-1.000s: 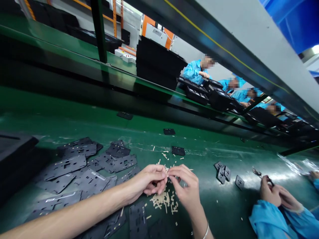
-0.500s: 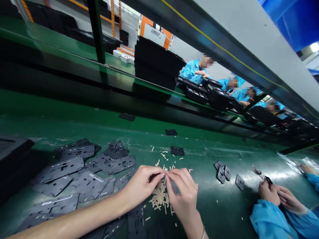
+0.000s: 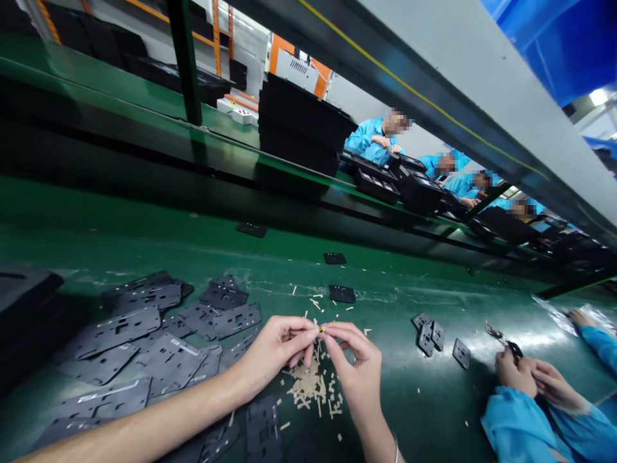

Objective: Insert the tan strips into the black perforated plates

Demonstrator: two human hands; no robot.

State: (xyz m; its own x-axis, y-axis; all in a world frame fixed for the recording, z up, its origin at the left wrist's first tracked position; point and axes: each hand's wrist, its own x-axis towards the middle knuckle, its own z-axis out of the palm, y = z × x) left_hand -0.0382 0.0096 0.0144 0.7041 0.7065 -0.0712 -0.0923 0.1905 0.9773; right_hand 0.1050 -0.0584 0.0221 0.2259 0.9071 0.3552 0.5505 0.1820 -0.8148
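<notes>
My left hand [image 3: 284,344] and my right hand [image 3: 357,360] meet above the green bench, thumb and fingertips pinched together. Between the fingertips shows a tiny yellow and dark piece [image 3: 321,330], too small to name. Just below the fingers lies a heap of small beige strips [image 3: 308,384], with loose ones scattered round it. Left of my hands, dark grey flat plates with cut-outs [image 3: 168,363] overlap in a loose pile, partly hidden by my left forearm. A small black plate [image 3: 342,294] lies a little beyond my fingers.
To the right, a co-worker's hands [image 3: 518,373] hold a small dark part. Several small grey plates [image 3: 429,334] lie between us. A black case [image 3: 29,308] stands at the left edge. Behind the bench runs a raised shelf with black stacked panels [image 3: 303,125]; people in blue work beyond it.
The tiny yellow and dark piece now shows between my fingertips, where it was hidden before. My left fingers have shifted slightly; the right hand stays nearly in place.
</notes>
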